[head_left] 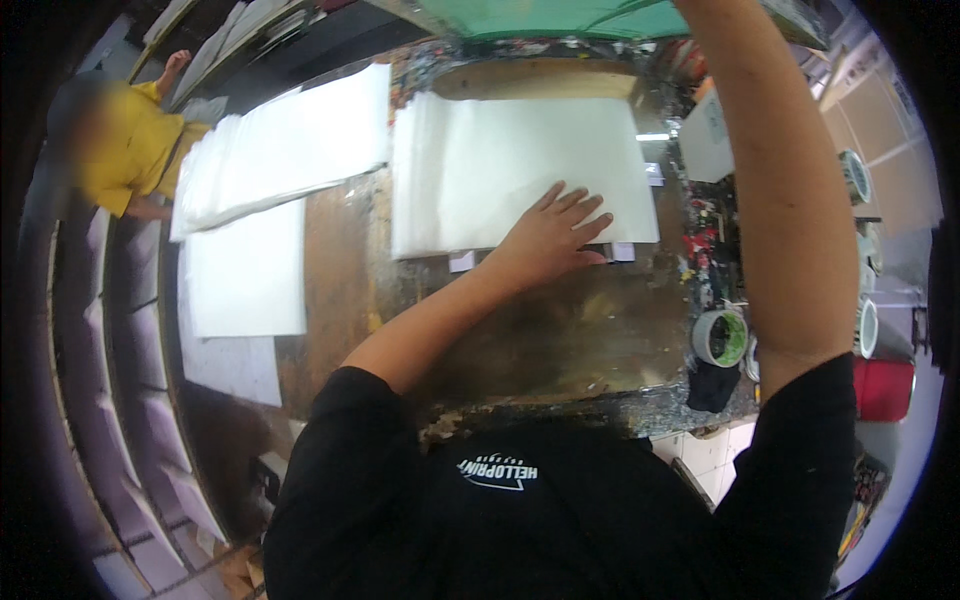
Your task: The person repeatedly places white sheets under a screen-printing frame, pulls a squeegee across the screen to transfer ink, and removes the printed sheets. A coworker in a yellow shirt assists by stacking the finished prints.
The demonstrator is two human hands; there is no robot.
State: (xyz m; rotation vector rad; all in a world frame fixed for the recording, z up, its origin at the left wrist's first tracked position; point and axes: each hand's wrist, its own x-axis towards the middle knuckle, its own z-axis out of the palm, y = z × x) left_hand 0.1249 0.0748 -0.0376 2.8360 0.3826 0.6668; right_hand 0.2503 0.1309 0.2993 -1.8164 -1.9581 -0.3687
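My left hand (556, 236) lies flat, fingers spread, on the lower right part of a stack of thin white sheets (470, 165). Whether they are paper or plastic I cannot tell. Small pale tabs, one at the near left (462, 262) and one at the near right (624, 252), stick out from the stack's near edge, and another tab (654, 175) sits by its right side. My right arm (795, 190) stretches up past the top edge, so its hand is out of sight. Near that arm, a green mesh screen (560, 15) is raised over the table's far side.
More white sheets (290, 140) lie fanned at the left of the stained brown table (345, 240). On the right are a tape roll (720, 338), a black cloth (712, 388) and a white box (706, 138). A person in yellow (130, 150) stands at the far left, near shelves (150, 330).
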